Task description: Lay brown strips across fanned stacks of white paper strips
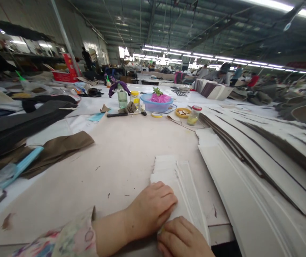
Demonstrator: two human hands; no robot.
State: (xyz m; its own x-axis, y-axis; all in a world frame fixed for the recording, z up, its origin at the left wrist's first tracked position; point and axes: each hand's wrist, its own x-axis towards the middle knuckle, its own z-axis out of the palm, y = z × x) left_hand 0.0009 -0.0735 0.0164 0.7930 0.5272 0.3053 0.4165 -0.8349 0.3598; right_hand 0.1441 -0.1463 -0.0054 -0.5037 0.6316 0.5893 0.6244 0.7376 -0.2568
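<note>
A small stack of white strips [178, 178] lies on the pale worktable [115, 157] in front of me. My left hand [150, 208] rests on the near left corner of the stack, fingers curled and pressing down on it. My right hand [183, 239] sits at the near edge just below, fingers bent onto the same stack. Its fingertips are hidden at the bottom of the view.
Long rows of overlapped white strips [254, 150] fill the right side. Brown and dark material [54, 148] lies at left. Further back stand a blue basin [157, 103], jars [134, 98], a brush [126, 114], a tape roll [157, 115]. People work in the distance.
</note>
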